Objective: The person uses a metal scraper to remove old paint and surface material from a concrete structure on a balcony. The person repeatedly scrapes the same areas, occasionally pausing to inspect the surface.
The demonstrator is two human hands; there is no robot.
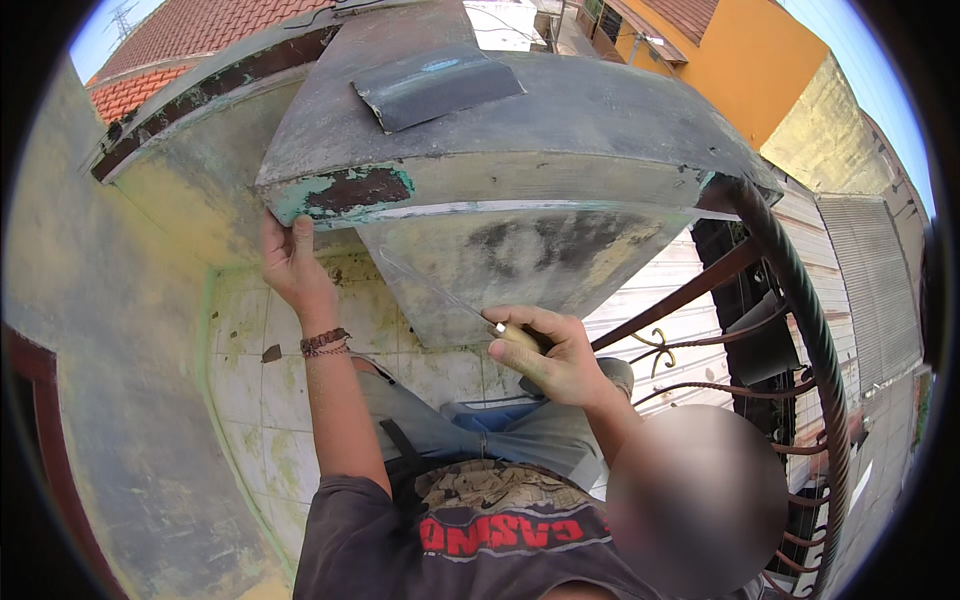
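Observation:
My left hand (298,268) is raised to the near left corner of a grey concrete ledge (540,115), its thumb against the front edge and its fingers round the side. Beside that thumb, the face of the ledge has a dark patch (360,192) rimmed with flaking turquoise paint. In my right hand (555,352) is a scraper (517,337) with a pale handle. Its thin blade, seen nearly edge-on, points up and left in front of the stained wall below the ledge. On top of the ledge rests a curled dark sheet of sandpaper (437,88).
A twisted dark metal railing (815,330) with curled bars curves down on my right. Stained white tiles (285,400) cover the floor, with a small dark chip (272,353) on them. To the left stands a patchy plastered wall (110,300) with a brown frame (45,400).

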